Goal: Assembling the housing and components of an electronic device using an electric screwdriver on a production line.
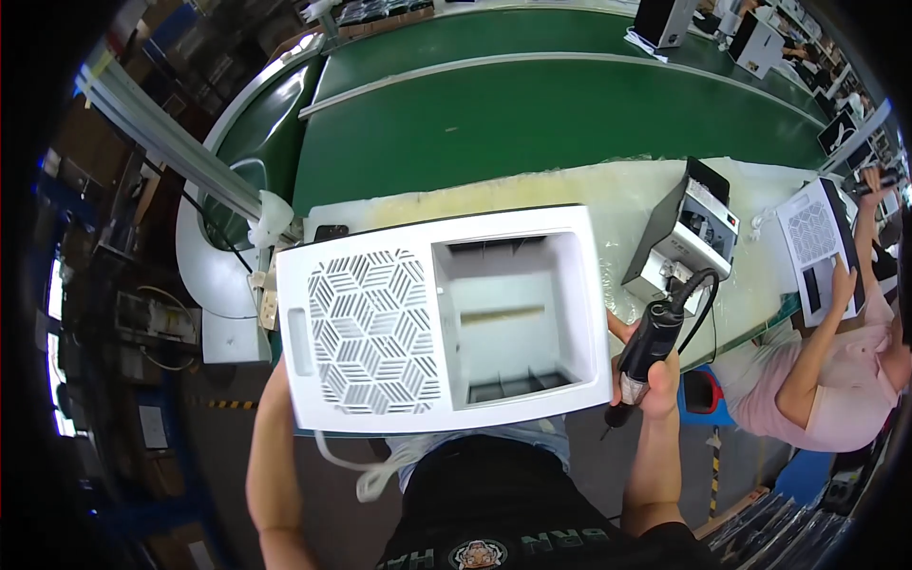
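In front of me is a white appliance housing [372, 407], with a patterned grille on its left half and a deep open recess on its right. Its lower edge overhangs the bench on my side. My left forearm runs up to its left end, where the hand is hidden behind the housing. A white cord [378, 478] hangs below it. My right hand [657, 391] is closed around a black electric screwdriver [654, 340], whose bit points down and left. Some fingers of that hand reach the housing's right edge. A black cable loops from the screwdriver's top.
A smaller black-and-white machine [692, 228] stands on the film-covered bench [522, 185] to the right. Beyond runs a green conveyor belt [560, 109]. At far right a co-worker in a pink shirt [836, 399] handles a similar white housing [815, 228]. A metal post [176, 138] slants at left.
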Motion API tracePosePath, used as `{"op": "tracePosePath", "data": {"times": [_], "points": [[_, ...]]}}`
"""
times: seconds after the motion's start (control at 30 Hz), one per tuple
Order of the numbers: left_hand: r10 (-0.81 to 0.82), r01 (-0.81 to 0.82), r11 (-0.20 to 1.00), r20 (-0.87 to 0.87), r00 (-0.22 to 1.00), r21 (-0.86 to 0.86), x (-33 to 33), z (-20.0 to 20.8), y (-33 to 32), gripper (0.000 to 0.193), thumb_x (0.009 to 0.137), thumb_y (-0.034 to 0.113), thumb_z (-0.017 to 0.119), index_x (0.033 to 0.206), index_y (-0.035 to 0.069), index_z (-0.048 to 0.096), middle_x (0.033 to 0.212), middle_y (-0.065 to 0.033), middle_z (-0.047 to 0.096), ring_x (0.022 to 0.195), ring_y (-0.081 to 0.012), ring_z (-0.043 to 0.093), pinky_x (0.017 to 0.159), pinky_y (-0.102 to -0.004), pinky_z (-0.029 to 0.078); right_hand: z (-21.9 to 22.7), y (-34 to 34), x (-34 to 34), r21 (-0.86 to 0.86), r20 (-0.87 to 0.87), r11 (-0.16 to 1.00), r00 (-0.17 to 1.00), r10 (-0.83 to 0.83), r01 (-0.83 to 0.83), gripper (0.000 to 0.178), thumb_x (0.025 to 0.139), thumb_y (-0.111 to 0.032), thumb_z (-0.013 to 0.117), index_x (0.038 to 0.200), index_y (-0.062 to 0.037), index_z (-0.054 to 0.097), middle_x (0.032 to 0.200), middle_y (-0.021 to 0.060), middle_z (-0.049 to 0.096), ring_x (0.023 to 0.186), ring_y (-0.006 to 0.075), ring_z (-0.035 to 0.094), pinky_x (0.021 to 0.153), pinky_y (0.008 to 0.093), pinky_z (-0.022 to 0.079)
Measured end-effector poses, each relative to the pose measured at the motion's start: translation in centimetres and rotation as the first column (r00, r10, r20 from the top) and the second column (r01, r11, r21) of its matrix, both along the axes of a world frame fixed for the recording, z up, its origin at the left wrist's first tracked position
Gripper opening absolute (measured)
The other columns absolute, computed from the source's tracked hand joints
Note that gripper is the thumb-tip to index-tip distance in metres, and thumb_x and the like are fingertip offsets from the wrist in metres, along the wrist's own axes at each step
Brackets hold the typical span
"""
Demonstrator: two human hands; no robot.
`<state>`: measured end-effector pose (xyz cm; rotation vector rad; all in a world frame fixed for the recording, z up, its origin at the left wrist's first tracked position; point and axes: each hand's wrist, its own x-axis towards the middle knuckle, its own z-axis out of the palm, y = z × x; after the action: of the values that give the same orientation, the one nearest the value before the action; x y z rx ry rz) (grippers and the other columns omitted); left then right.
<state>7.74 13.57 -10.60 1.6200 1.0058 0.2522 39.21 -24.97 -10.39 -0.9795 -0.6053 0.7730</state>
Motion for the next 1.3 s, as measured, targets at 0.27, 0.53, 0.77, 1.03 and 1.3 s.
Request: {"op": "tracePosePath", "data": {"times": [0.27,0.53,0.77,1.03,1.3], "points": [[-0.031,0.03,0.999,-0.165,0.986,-0.01,-9.3,0.6,-2.9,0.037,0.096,0.028,0.048,0.114,-0.003,0.057,0.102,-0.0113,0.059,0.094,-0.0178,0.054,0.087,-0.0316,0.044,1.7,-1.0,-0.4,-0.202,0.016,0.969,0.99,-0.143,0.143,0.077,0.078,-0.058,0.067,0.122,0.0031,0.049,0.108,0.0071,0.061,0.096,0.016,0.06,0.083,0.0295,0.048],[-0.12,0.102,0.992,-0.306,0.944,-0.077,-1.0,6.6,-1.7,0.038,0.096,0.031,0.049,0.109,-0.003,0.061,0.094,-0.0079,0.062,0.088,-0.0148,0.055,0.083,-0.03,0.046,1.1,-0.2,1.3,-0.355,0.166,0.934,0.986,0.017,0.044,0.068,0.091,-0.043,0.056,0.135,0.0045,0.036,0.12,0.0156,0.057,0.094,0.0177,0.06,0.083,0.0297,0.048],[-0.288,0.403,0.729,-0.286,0.914,0.553,13.3,15.4,-3.4,0.026,0.093,0.011,0.047,0.11,-0.002,0.059,0.094,-0.0115,0.064,0.087,-0.0202,0.059,0.082,-0.0304,0.045,7.8,-2.5,7.4,0.481,0.491,0.357,0.092,-0.866,0.8,0.062,0.096,-0.034,0.053,0.137,0.0047,0.025,0.096,0.0147,0.057,0.053,0.016,0.055,0.044,0.0255,0.044],[-0.883,0.913,0.309,-0.276,0.379,0.265,24.6,13.3,-12.7,0.052,0.093,0.03,0.053,0.132,-0.003,0.044,0.114,-0.0279,0.058,0.106,-0.0413,0.057,0.092,-0.0451,0.046,4.0,-0.3,11.1,0.526,0.56,0.321,-0.036,-0.828,0.788,0.067,0.095,-0.035,0.056,0.138,0.003,0.02,0.107,0.0175,0.057,0.058,0.0185,0.059,0.054,0.0283,0.05],[-0.911,0.899,0.308,-0.178,0.373,0.311,26.0,10.8,-12.7,0.053,0.089,0.024,0.058,0.135,0.003,0.043,0.111,-0.0251,0.061,0.1,-0.0419,0.059,0.087,-0.0455,0.048,11.1,1.7,6.3,0.389,0.624,0.392,0.074,-0.778,0.834,0.072,0.095,-0.05,0.045,0.133,0.0077,0.027,0.102,0.0163,0.057,0.05,0.0168,0.055,0.054,0.0279,0.048]]}}
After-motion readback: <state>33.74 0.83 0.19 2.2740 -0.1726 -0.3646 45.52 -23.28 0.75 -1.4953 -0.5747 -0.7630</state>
